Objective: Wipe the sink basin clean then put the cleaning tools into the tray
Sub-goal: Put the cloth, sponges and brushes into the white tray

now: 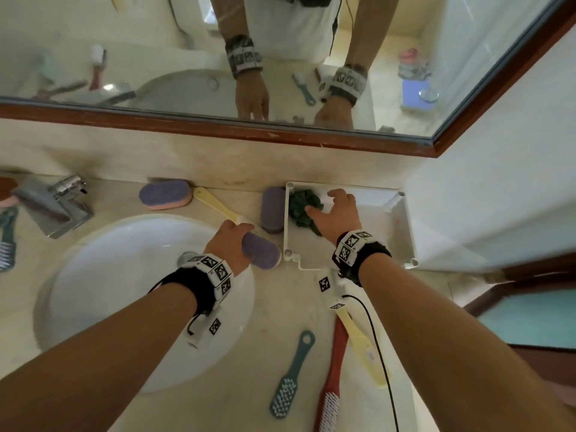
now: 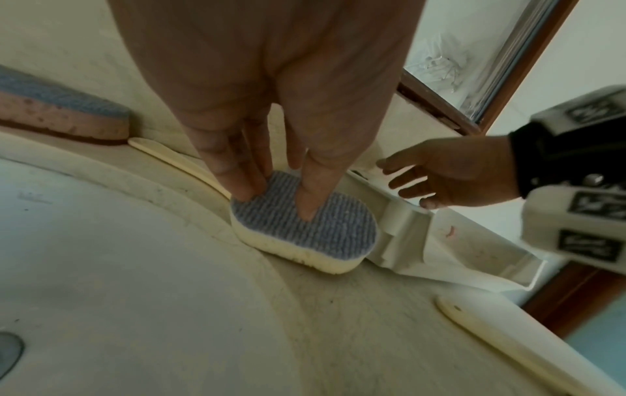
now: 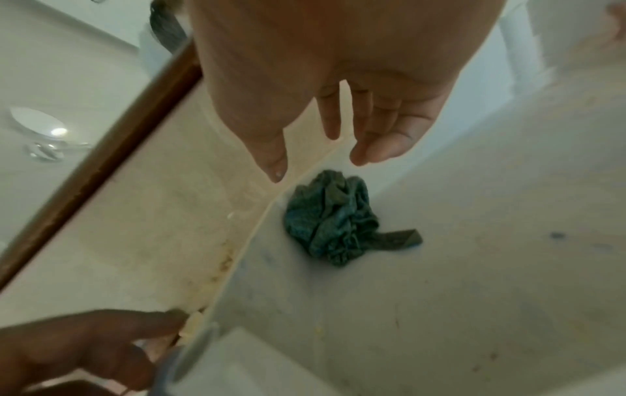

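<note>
My left hand (image 1: 241, 235) grips one end of a purple-topped white sponge (image 1: 262, 254) lying on the counter between the white sink basin (image 1: 124, 275) and the white tray (image 1: 408, 232). In the left wrist view its fingertips (image 2: 305, 211) press into the sponge (image 2: 321, 235) top. My right hand (image 1: 324, 204) hovers open, fingers spread, over the tray's back left corner, just above a crumpled dark green cloth (image 1: 302, 210). The right wrist view shows the cloth (image 3: 332, 219) lying free on the tray floor (image 3: 440, 268), below the open right hand (image 3: 318, 166).
A purple and pink sponge (image 1: 165, 194), a yellow-handled brush (image 1: 215, 204) and another purple sponge (image 1: 272, 210) lie along the back wall. The faucet (image 1: 59, 204) stands at the left. Teal (image 1: 290, 378), red (image 1: 333, 385) and yellow (image 1: 361, 344) brushes lie on the near counter.
</note>
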`<state>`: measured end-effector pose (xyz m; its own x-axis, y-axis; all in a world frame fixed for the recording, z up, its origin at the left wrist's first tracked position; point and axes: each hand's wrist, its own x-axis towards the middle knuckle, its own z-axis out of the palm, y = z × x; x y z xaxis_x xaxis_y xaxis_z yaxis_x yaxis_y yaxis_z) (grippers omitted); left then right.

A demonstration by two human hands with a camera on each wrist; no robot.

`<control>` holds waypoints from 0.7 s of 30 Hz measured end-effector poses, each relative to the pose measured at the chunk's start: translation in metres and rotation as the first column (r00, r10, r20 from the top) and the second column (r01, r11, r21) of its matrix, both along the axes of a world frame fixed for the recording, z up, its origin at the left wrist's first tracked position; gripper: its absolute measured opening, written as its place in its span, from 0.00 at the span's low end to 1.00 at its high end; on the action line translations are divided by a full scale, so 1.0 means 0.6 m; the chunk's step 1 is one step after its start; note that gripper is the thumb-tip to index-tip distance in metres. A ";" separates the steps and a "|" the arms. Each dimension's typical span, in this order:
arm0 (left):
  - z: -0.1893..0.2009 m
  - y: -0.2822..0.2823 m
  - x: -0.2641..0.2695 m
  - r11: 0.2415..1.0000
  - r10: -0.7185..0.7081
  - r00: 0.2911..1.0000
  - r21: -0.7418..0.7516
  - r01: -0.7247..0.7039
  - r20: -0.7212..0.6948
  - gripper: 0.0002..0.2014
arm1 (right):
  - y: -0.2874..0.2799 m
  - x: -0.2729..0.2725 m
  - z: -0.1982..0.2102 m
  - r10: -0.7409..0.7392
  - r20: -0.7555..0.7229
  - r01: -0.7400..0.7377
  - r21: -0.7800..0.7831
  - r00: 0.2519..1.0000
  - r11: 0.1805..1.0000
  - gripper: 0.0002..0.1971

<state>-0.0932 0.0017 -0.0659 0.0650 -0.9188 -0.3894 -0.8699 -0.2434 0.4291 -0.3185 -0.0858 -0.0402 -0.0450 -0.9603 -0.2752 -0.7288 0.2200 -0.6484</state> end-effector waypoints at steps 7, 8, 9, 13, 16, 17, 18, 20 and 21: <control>0.011 0.006 -0.027 0.995 -0.100 0.968 0.046 0.092 0.230 0.28 | 0.092 -0.049 0.050 0.047 0.077 -0.040 -0.093 0.996 0.995 0.15; 0.013 0.010 -0.030 0.993 -0.116 0.950 0.026 0.113 0.291 0.26 | 0.109 -0.056 0.050 0.068 0.074 -0.062 -0.083 0.995 0.995 0.14; 0.014 0.013 -0.032 0.990 -0.131 0.929 0.002 0.139 0.345 0.26 | 0.124 -0.062 0.047 0.085 0.072 -0.079 -0.077 0.994 0.994 0.13; 0.014 0.024 -0.035 0.977 -0.147 0.898 -0.080 0.197 0.414 0.23 | 0.165 -0.080 0.031 0.112 0.050 -0.109 -0.067 0.992 0.992 0.10; 0.016 0.034 -0.036 0.989 -0.135 0.935 -0.013 0.147 0.328 0.17 | 0.179 -0.082 0.022 0.116 0.060 -0.114 -0.042 0.991 0.993 0.10; 0.017 0.038 -0.036 0.993 -0.113 0.957 -0.003 0.118 0.267 0.17 | 0.182 -0.081 0.021 0.126 0.057 -0.124 -0.036 0.990 0.992 0.10; 0.019 0.043 -0.036 0.996 -0.082 0.977 -0.003 0.085 0.197 0.16 | 0.186 -0.079 0.022 0.145 0.051 -0.144 -0.028 0.988 0.989 0.10; 0.023 0.057 -0.036 0.999 -0.032 0.996 0.010 0.031 0.086 0.18 | 0.197 -0.072 0.028 0.232 0.033 -0.233 0.007 0.972 0.972 0.10; 0.026 0.065 -0.037 0.999 -0.018 0.999 0.033 0.017 0.048 0.19 | 0.206 -0.067 0.031 0.311 0.013 -0.311 0.041 0.950 0.950 0.10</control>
<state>-0.1152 0.0407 -0.0500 0.0683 -0.9067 -0.4162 -0.8936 -0.2411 0.3787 -0.3590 0.0378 -0.0214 0.2557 -0.9141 -0.3148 -0.7613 0.0103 -0.6483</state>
